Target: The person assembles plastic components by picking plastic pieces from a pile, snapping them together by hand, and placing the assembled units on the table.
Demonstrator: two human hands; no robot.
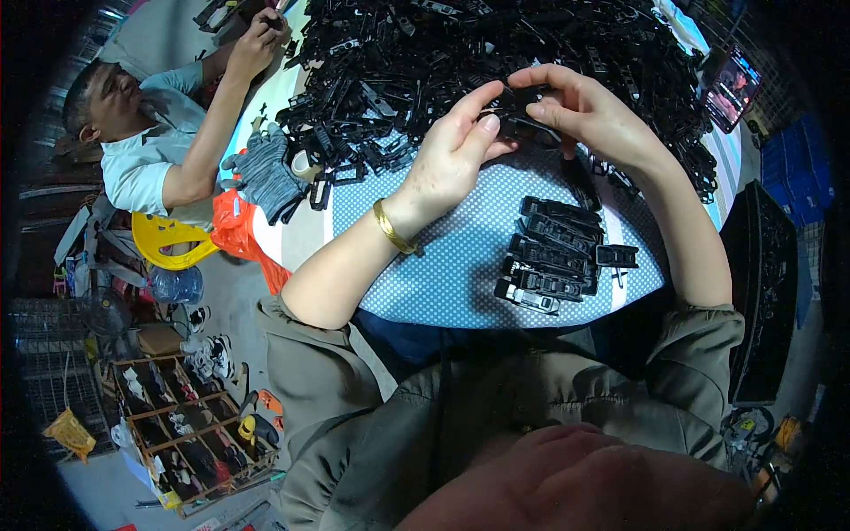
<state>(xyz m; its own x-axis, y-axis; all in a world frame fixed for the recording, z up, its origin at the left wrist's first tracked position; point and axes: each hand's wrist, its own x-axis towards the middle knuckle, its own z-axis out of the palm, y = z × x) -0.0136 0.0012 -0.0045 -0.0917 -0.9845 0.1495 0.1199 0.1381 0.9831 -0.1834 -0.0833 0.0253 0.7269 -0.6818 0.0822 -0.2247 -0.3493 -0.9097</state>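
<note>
Black part (528,129), slim and dark, sits up between the person's two hands, above the near edge of a heaped mass of similar pieces (416,53) and above a dotted cloth (425,274). Its exact outline is hard to make out, since fingers cover much of it and it merges with the dark pile behind.

It looks light enough for fingertips alone, and probably stiff, with hard, fairly smooth faces that could slide a little under a dry thumb. Any thin tabs or small joints (if it is built like the pieces lying nearer the body) would likely be its weakest spots, so the solid long sides, close to the ends, seem the best place to take hold.

As for the grip, the left hand (443,164) has its thumb laid over the near side and its forefinger stretched out beyond, the other fingers curled beneath; it appears closed lightly on the left end. The right hand (606,124) arches its forefinger over the top, with the thumb bent in toward the part, and seems to pinch the other end. Neither hand is spread wide. How hard they press cannot be told.

Closer to the body, a neat stack of black pieces (558,252) rests on the cloth, with a single piece (617,256) crosswise just beside its right side.
</note>
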